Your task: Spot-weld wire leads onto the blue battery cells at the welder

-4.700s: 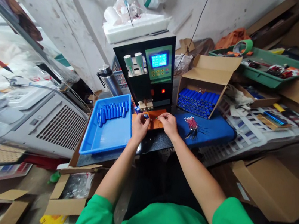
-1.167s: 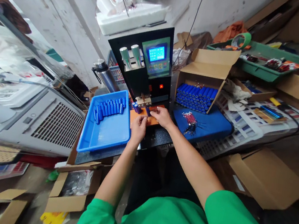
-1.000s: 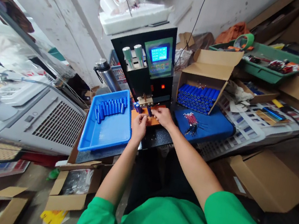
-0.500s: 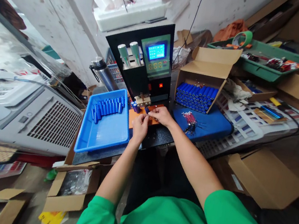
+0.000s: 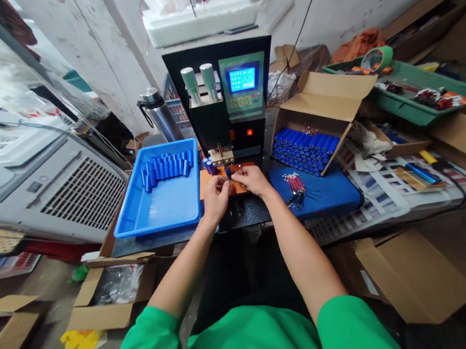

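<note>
Both hands meet over an orange board [image 5: 205, 186] at the foot of a black machine [image 5: 205, 126] with a lit display. The fingers of my left hand [image 5: 216, 194] are pinched together near a small blue cylinder [image 5: 227, 171] under the machine's tip. From the right, my right hand [image 5: 250, 178] is closed beside the same cylinder, its fingertips close to my left ones. What either hand pinches is too small to make out. Another blue cylinder [image 5: 210, 167] stands just left of the tip.
A blue tray [image 5: 166, 205] with several blue cylinders lies left. At right, an open carton [image 5: 318, 106] of blue cylinders and a bundle of red and black wires [image 5: 295, 187] rest on a blue surface [image 5: 336, 192]. A steel flask [image 5: 161, 113] stands behind the tray.
My left hand has shifted very slightly left and down. The view has moved a little, and the graph on the machine's display looks different.
</note>
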A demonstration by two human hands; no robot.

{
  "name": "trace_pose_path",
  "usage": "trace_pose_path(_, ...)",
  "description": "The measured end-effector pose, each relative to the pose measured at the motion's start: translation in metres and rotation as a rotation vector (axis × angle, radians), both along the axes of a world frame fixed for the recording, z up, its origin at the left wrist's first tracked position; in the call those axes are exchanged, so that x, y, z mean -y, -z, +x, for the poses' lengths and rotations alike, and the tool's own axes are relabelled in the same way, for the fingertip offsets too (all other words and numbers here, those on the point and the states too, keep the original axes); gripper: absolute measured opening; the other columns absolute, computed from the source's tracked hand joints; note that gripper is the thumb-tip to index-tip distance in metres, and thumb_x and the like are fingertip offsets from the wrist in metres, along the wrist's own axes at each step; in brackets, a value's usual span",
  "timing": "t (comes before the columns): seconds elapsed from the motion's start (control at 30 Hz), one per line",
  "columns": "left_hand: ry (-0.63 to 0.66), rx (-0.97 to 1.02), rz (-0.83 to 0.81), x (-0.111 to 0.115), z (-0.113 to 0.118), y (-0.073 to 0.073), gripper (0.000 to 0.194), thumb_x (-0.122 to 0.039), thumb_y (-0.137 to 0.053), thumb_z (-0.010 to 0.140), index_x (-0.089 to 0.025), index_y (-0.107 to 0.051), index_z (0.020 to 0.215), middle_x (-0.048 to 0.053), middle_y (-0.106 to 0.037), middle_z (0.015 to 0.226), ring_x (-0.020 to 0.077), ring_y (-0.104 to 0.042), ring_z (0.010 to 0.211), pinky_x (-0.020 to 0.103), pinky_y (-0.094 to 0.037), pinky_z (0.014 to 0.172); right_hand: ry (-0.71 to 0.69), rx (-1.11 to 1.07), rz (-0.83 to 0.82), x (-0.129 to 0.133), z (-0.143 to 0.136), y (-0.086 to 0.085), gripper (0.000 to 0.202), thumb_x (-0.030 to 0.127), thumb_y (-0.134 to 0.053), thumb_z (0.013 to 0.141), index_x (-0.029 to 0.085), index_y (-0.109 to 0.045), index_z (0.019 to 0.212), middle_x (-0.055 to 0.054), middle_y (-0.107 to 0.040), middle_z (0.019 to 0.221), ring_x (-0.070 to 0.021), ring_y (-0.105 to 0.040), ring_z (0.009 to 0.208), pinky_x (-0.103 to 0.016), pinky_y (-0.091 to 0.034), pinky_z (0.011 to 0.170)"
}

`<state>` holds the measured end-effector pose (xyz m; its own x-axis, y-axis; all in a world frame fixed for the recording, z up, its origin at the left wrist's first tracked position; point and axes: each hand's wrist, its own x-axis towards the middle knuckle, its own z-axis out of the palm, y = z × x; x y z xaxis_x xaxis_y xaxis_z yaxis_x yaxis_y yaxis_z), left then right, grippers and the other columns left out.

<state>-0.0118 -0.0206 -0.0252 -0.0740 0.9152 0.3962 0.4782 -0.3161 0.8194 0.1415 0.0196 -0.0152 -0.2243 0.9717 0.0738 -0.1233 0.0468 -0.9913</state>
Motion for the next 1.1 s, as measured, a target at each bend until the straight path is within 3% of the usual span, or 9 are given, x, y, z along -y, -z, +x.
trace_pose_path(0.1,-0.017,-0.066,0.122,0.001,-0.001,-0.002,0.009,-0.022,-0.060,0.087,-0.020,-0.067,0.091,0.008,-0.065,0.103,0.0201,-0.062,0.101,0.035,-0.051,0.092,0.027,-0.033,-0.018,0.000,0.001,0.000,0.035,0.044,-0.078,0.067,0.018,-0.055,0.062,0.007,-0.042,0.043,-0.0063,-0.033,0.040,-0.020,-0.021,0.040)
trace_pose_path(0.23,0.050,-0.134,0.168,-0.007,-0.002,0.002,0.027,-0.014,-0.058,0.083,-0.020,-0.072,0.105,0.012,-0.059,0.129,0.0246,-0.055,0.126,0.042,-0.044,0.110,0.044,-0.098,-0.038,0.001,0.001,0.001,0.036,0.045,-0.079,0.069,0.019,-0.055,0.063,0.007,-0.044,0.043,-0.0057,-0.031,0.037,-0.020,-0.020,0.038)
trace_pose_path(0.4,0.148,-0.282,0.094,-0.016,-0.004,0.004,0.031,-0.016,-0.057,0.086,-0.021,-0.073,0.112,0.010,-0.066,0.108,0.0258,-0.060,0.111,0.045,-0.049,0.101,0.052,-0.148,-0.054,0.003,0.002,-0.002,0.041,0.047,-0.080,0.068,0.019,-0.052,0.059,0.007,-0.044,0.044,-0.0047,-0.032,0.038,-0.020,-0.019,0.037)
trace_pose_path(0.63,0.129,-0.349,0.123,-0.001,-0.010,0.003,0.038,-0.023,-0.064,0.085,-0.022,-0.067,0.123,0.008,-0.064,0.099,0.0220,-0.061,0.091,0.037,-0.050,0.086,0.090,-0.147,-0.054,0.003,0.001,-0.005,0.037,0.041,-0.077,0.071,0.018,-0.052,0.056,0.007,-0.044,0.045,-0.0048,-0.034,0.038,-0.019,-0.021,0.037)
trace_pose_path(0.8,0.105,-0.277,0.101,0.003,-0.014,0.000,0.034,-0.021,-0.062,0.085,-0.020,-0.065,0.119,0.005,-0.060,0.089,0.0162,-0.056,0.073,0.031,-0.049,0.072,0.090,-0.130,-0.085,0.003,0.001,-0.007,0.031,0.034,-0.075,0.072,0.018,-0.053,0.057,0.006,-0.046,0.044,-0.0049,-0.035,0.037,-0.019,-0.021,0.036)
trace_pose_path(0.97,0.098,-0.117,0.077,0.001,-0.009,-0.004,0.029,-0.026,-0.054,0.093,-0.020,-0.062,0.120,0.009,-0.068,0.109,0.0175,-0.065,0.087,0.033,-0.054,0.079,0.059,-0.133,-0.092,0.003,0.004,-0.007,0.026,0.033,-0.074,0.074,0.016,-0.059,0.061,0.006,-0.046,0.045,-0.0046,-0.035,0.038,-0.017,-0.021,0.036)
trace_pose_path(1.1,0.080,-0.015,-0.016,-0.003,-0.009,-0.003,0.031,-0.035,-0.059,0.093,-0.019,-0.061,0.119,0.008,-0.070,0.098,0.0182,-0.067,0.084,0.033,-0.056,0.079,0.031,-0.155,-0.111,0.002,0.005,-0.007,0.026,0.031,-0.074,0.075,0.015,-0.058,0.061,0.006,-0.046,0.044,-0.0041,-0.034,0.037,-0.016,-0.020,0.035)
